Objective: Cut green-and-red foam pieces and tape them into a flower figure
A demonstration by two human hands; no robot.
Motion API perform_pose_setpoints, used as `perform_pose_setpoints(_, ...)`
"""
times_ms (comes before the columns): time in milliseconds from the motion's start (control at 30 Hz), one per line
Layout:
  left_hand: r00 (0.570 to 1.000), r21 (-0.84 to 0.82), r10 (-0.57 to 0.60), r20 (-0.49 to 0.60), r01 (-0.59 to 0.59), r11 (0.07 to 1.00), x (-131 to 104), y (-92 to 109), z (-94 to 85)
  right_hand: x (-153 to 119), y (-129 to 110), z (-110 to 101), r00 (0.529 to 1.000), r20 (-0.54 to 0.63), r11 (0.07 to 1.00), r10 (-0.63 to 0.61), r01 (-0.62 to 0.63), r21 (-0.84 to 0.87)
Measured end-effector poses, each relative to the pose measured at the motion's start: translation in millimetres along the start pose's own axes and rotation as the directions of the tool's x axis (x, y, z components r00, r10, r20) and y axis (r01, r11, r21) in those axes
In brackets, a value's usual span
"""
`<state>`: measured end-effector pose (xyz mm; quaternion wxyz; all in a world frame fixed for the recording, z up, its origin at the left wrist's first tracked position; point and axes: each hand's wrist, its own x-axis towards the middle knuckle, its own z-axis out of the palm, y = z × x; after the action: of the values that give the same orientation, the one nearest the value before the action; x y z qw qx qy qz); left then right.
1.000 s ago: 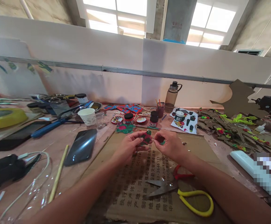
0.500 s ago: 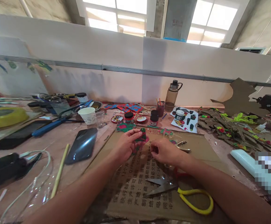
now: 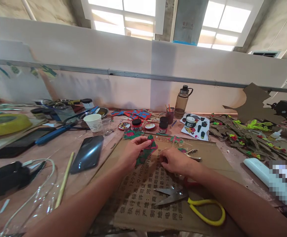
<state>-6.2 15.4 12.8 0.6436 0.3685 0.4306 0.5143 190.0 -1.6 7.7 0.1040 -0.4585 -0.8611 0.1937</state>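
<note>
Head view. I count two hands at work above one printed sheet of cardboard (image 3: pixel 212 163) on the desk (image 3: pixel 61 143). My left hand (image 3: pixel 133 152) grips one painted piece (image 3: pixel 153 144), green with pink edging, pinched between thumb and fingers over the cardboard's far half. Two other painted pieces lie nearby: one (image 3: pixel 133 134) at the far edge, left of centre, and one (image 3: pixel 176 140) beyond my right hand (image 3: pixel 175 160).

On the cardboard I also count one pair of scissors (image 3: pixel 175 198), blades apart, and one pair of pliers (image 3: pixel 193 151), just beside the right hand. Toward the wall stand one bottle (image 3: pixel 181 104) and one paper cup (image 3: pixel 93 123); two phones, a nearer one (image 3: pixel 87 154) and a farther one (image 3: pixel 22 142), lie at left.

Pose: both forearms enter from the lower corners and converge. The left palm is turned inward; the right hand is low, back upward, fingers curled, near the piece but apart from it. Whether those fingers hold anything, I cannot tell.
</note>
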Motion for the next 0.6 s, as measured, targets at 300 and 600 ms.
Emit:
perform_pose_setpoints(300,1.000,0.121,0.014,-0.018,-0.011,0.993,-1.3,-3.3,-0.3,5.1,-0.6,-0.2,0.999,0.051,1.000,-0.006,0.006,0.000)
perform_pose_setpoints(600,1.000,0.101,0.009,-0.019,-0.007,0.995,-0.2,-4.9,-1.9,3.2,1.9,0.6,0.999,0.039,0.999,-0.009,0.007,0.032)
